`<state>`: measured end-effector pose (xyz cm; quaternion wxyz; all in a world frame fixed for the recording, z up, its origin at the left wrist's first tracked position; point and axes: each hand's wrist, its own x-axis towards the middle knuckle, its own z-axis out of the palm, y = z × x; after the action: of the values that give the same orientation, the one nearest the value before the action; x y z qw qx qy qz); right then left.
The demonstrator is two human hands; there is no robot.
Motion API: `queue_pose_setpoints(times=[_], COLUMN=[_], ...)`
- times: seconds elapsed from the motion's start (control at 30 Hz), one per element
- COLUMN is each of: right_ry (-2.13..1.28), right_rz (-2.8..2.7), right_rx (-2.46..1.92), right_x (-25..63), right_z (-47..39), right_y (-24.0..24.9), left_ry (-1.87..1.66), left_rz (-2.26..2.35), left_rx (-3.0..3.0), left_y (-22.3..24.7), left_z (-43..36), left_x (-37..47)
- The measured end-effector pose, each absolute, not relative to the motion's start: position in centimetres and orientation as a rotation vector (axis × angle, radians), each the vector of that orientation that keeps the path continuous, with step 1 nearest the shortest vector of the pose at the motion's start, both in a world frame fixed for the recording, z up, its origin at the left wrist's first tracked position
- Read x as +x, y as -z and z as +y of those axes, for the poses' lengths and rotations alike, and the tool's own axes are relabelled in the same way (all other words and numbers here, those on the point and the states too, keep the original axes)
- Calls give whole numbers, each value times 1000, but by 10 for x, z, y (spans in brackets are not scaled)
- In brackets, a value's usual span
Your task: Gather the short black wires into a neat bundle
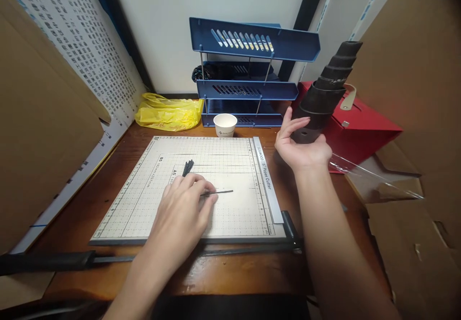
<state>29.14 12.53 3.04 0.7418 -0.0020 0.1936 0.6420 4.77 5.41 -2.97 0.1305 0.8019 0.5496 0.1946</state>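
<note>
My left hand [187, 197] rests over the paper cutter's gridded board [230, 214], its fingers pinched on a thin black stick [225, 192] that points right. Beyond its knuckles, a small bundle of similar black sticks [188, 167] shows; whether the hand also grips their lower ends is hidden. My right hand [306, 153], palm up, is raised to the right of the board. It holds a black stepped, tapering roll [322, 100] by its wide bottom end, the narrow end tilting up and to the right. Some of its fingers are hidden behind the roll.
The cutter's blade arm [46, 261] lies lowered along the near edge. Behind the board stand a white paper cup [225, 127], a yellow plastic bag [169, 112] and a blue tiered tray [248, 89]. A red box [363, 128] and cardboard [414, 243] are at right.
</note>
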Motion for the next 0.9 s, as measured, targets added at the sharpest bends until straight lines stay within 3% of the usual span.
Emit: queue_pose_setpoints(times=[0.17, 0.47, 0.63, 0.77, 0.9], right_ry=[-1417, -1545, -1595, -1425, -1339], right_rz=[438, 271, -417, -919, -1122], right_rx=[57, 106, -648, -1144, -1296], right_x=[295, 290, 261, 239, 228], right_z=[121, 106, 66, 32, 19], right_y=[-30, -19, -17, -9, -4], left_ry=[-573, -958, -1182, -1224, -1178], left_rz=[1603, 1365, 1355, 1340, 1271], left_rx=[2231, 1255, 972, 957, 957], left_y=[27, 11, 13, 17, 19], left_z=[50, 24, 14, 14, 17], left_x=[48, 69, 82, 89, 92])
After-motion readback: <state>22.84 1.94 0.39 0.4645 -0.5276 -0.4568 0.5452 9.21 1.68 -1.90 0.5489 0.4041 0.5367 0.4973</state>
